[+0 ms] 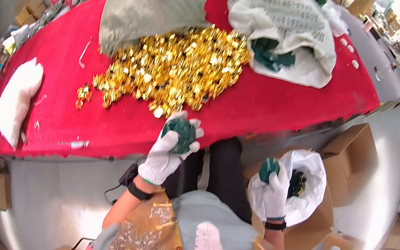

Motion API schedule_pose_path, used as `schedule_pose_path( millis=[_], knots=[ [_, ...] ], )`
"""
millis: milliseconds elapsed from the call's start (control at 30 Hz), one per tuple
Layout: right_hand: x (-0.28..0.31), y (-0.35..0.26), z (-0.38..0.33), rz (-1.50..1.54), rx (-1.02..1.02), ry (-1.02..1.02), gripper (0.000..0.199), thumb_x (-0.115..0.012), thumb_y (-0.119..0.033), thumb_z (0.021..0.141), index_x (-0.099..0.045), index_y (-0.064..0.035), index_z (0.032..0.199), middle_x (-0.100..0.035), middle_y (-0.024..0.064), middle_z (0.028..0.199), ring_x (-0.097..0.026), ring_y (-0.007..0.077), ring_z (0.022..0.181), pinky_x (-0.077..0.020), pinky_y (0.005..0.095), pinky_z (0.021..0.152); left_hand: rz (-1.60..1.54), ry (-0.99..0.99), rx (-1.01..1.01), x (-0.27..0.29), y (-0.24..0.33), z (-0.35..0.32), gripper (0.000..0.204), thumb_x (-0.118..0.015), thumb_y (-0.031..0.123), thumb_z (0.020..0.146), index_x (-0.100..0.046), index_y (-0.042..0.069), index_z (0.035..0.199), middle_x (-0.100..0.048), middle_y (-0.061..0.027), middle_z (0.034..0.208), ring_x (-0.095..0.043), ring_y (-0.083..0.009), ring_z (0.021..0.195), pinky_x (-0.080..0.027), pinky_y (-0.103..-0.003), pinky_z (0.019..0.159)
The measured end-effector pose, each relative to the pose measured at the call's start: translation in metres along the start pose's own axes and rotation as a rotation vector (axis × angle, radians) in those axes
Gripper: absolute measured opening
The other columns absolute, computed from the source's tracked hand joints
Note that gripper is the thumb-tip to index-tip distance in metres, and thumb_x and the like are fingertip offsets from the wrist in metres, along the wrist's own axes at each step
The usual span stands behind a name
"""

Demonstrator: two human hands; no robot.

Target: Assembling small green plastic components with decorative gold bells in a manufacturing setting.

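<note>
White knitted gloves cover both my hands. My left hand (157, 163), at the near edge of the red-covered table, is closed around a dark green rounded bunch of pieces (180, 135); their exact kind is unclear. Off the table's edge, my right hand (277, 192) grips a smaller dark green rounded piece (269, 169). That hand is over the left side of a white plastic bag (315, 171) set in a carton, with dark green and some gold bits (297, 184) visible inside. Beyond my left hand spreads a heap of shiny gold pieces (177, 71).
A grey sack (151, 3) lies behind the gold heap. To its right, a white woven sack (286, 20) opens on dark green pieces (271, 55). A white stuffed bag (18, 102) rests on the red cloth (70, 108) at left. Cardboard boxes (351, 155) stand at right.
</note>
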State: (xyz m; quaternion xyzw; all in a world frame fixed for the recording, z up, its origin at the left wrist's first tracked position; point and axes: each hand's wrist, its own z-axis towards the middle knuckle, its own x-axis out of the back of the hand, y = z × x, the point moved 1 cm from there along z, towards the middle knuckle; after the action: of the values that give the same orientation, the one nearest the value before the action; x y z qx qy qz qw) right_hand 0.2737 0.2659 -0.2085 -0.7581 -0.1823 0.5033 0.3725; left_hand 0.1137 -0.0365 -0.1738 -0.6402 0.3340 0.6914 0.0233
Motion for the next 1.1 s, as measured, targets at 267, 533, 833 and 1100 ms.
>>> schedule_pose_path(
  millis=[267,533,833,1100],
  knots=[
    [-0.155,0.016,0.019,-0.538,-0.139,-0.578,0.057,-0.06,0.004,0.1,-0.051,0.001,0.156,-0.063,0.0124,0.135,-0.071,0.0221,0.114,-0.0676,0.0343,0.084,0.17,-0.039,-0.04,0.012,-0.012,-0.049,0.117,-0.103,0.016,0.069,-0.037,0.017,0.166,-0.057,-0.0126,0.154,-0.058,-0.0307,0.141,-0.053,-0.046,0.115],
    [-0.196,0.047,0.02,-0.75,-0.294,-0.746,0.057,-0.06,0.003,0.101,-0.05,-0.0014,0.157,-0.067,0.0123,0.139,-0.073,0.0165,0.103,-0.0667,0.0308,0.08,0.109,0.117,-0.083,0.022,-0.004,-0.081,0.118,-0.106,0.028,0.068,-0.038,0.019,0.165,-0.058,-0.0075,0.151,-0.06,-0.0261,0.139,-0.053,-0.043,0.116],
    [-0.181,0.066,0.015,-1.124,0.289,-0.754,0.053,-0.069,-0.001,0.094,-0.06,-0.0071,0.146,-0.066,0.017,0.108,-0.07,0.0355,0.096,-0.0573,0.0405,0.084,0.135,0.076,-0.084,0.036,-0.014,-0.075,0.114,-0.104,0.019,0.07,-0.038,0.019,0.163,-0.058,-0.0061,0.152,-0.059,-0.0261,0.139,-0.054,-0.043,0.113],
    [-0.17,0.072,0.016,-1.276,0.407,-0.635,0.053,-0.075,-0.009,0.089,-0.062,-0.0093,0.141,-0.066,0.0133,0.102,-0.072,0.0342,0.093,-0.0605,0.0443,0.081,0.251,0.036,-0.074,0.033,-0.013,-0.076,0.099,-0.09,-0.001,0.074,-0.041,0.015,0.158,-0.06,-0.0109,0.152,-0.058,-0.0322,0.141,-0.055,-0.049,0.114]
  ],
)
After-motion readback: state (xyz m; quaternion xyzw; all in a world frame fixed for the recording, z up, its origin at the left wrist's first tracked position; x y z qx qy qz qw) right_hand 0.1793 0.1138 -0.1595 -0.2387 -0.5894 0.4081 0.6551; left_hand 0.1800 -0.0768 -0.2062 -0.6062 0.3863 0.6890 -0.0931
